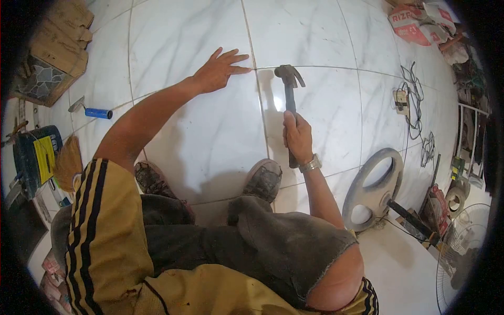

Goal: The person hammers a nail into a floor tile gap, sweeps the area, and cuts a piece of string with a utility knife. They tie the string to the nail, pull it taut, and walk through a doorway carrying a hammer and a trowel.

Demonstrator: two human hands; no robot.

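My right hand (298, 135) is wrapped round the black handle of a claw hammer (290, 86), its head pointing away from me over the white tiles. A metal watch sits on that wrist. To the left, my left hand (218, 71) is stretched out with its fingers spread, holding nothing. Its fingertips are close over a grout joint in the marbled tile floor (210, 126), where several tiles meet. Both of my shoes (262, 178) show below, one on each side of a tile.
A blue-handled trowel (98, 113) lies at left, near a cardboard box (60, 52), a broom (68, 165) and a dark case with a yellow label (42, 157). On the right are an oval fan base (373, 189), a coiled cord with an outlet box (401, 101) and a red-and-white sack (420, 23).
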